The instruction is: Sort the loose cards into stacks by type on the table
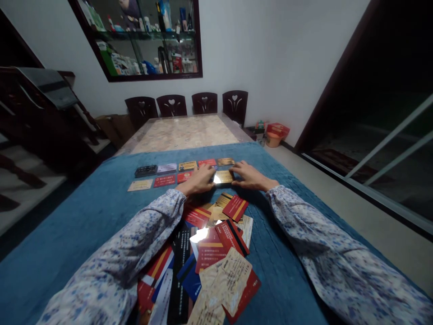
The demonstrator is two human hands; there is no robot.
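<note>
A shiny gold card lies between my two hands near the right end of the rows of cards; its dark front edge looks thick, like a small stack. My left hand has its fingers bent against the card's left edge. From the right, my right hand presses curled fingers to the opposite edge. Behind them is another gold card, with a red card beside it. Nearer to me, a loose heap of mixed cards spreads between my forearms, several overlapping. My left hand partly covers a red card.
Left of my hands stand a black card stack, a silver card, a yellow card, a red card and a beige card. A blue cloth covers the near table. Chairs line the far end.
</note>
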